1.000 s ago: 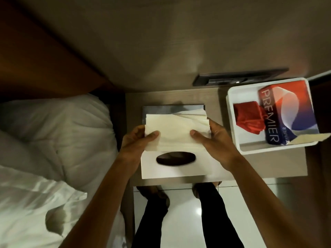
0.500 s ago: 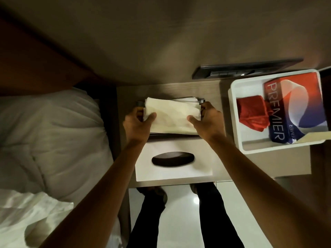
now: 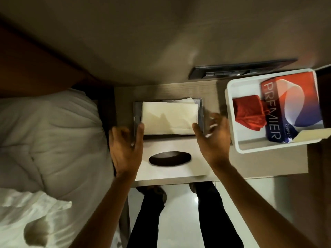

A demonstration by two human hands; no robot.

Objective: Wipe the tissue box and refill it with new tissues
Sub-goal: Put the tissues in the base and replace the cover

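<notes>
A stack of cream tissues (image 3: 169, 118) lies inside the grey base of the tissue box (image 3: 137, 111) on the bedside table. The white lid (image 3: 172, 173) with its dark oval slot (image 3: 170, 158) lies flat just in front of the base. My left hand (image 3: 125, 149) hovers at the base's front left corner, fingers apart and empty. My right hand (image 3: 213, 140) is at the front right corner, also empty with spread fingers. Both hands are blurred by motion.
A white tray (image 3: 232, 111) at the right holds a red cloth (image 3: 249, 113) and a red-and-blue PREMIER tissue pack (image 3: 293, 108). A dark switch panel (image 3: 232, 70) is on the wall behind. A white pillow (image 3: 48, 136) and bedding lie left. My legs stand below the table edge.
The tissue stack, held by both hands above the lid, was carried back and set into the grey base. Both hands have let go and drawn back toward me.
</notes>
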